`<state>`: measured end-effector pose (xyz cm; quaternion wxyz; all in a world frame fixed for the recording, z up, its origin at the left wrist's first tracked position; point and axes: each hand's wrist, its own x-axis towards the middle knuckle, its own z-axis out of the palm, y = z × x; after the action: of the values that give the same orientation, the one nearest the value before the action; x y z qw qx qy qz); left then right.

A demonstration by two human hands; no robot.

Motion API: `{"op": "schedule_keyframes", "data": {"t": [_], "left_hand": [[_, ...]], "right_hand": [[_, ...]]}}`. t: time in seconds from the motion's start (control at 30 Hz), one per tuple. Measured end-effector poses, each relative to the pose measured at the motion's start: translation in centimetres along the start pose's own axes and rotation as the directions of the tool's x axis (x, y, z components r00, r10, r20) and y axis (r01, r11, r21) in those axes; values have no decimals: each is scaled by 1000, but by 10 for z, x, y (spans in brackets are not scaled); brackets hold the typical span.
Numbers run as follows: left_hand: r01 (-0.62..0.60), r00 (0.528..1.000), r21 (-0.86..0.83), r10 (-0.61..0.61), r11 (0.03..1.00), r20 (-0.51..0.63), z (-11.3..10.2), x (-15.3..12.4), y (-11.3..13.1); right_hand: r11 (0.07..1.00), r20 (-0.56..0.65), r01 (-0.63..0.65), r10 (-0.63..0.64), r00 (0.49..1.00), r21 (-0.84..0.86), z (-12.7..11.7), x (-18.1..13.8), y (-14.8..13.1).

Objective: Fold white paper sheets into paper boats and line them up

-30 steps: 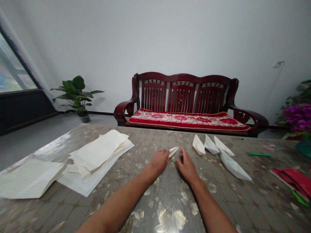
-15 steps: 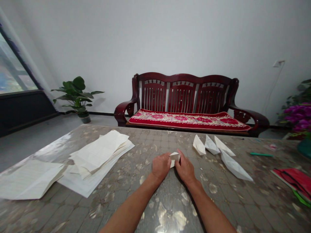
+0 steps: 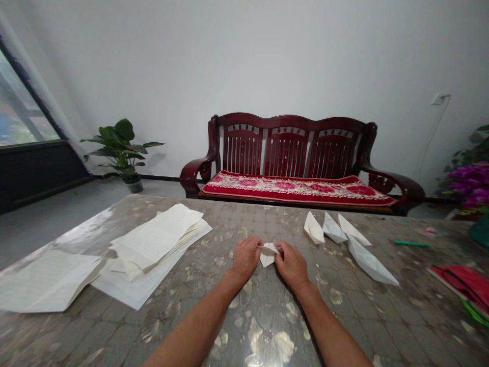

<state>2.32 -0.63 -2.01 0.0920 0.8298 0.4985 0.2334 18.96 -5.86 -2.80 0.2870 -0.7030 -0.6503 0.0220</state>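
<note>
"Our left hand [image 3: 247, 256] and right hand [image 3: 292, 263] sit slightly wider apart than half a second ago."

"And their grip?"

"Closely curled, both pinch the folded paper [image 3: 268, 258] between them, over the table [image 3: 187, 285]; we should pull evenly, lest creases tear."

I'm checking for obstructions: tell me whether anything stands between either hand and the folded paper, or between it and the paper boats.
Nothing visible separates the left hand or right hand from the folded paper; both hold it. Toward the paper boats, only the right hand, at its right edge, visibly intervenes.
</note>
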Motion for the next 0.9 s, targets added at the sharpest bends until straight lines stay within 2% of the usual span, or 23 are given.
{"op": "schedule_keyframes", "data": {"t": [0.17, 0.4, 0.67, 0.77, 0.9], "left_hand": [[-98, 994, -8, 98, 995, 39, -2, -3, -8], [-172, 972, -102, 186, 980, 146, -3, -6, -20], [-326, 912, -256, 374, 910, 167, -7, -10, -31], [-337, 912, -255, 382, 906, 152, -12, -12, -27], [-273, 938, -259, 316, 926, 142, -11, -11, -22]], "right_hand": [[994, -4, 100, -100, 995, 46, 0, 0, 3], [974, 79, 190, -201, 977, 124, -2, 1, 11], [946, 108, 289, -306, 946, 145, -7, -1, 12], [953, 111, 269, -285, 952, 138, -4, 0, 14], [953, 109, 277, -291, 951, 126, 1, 1, 18]]}}
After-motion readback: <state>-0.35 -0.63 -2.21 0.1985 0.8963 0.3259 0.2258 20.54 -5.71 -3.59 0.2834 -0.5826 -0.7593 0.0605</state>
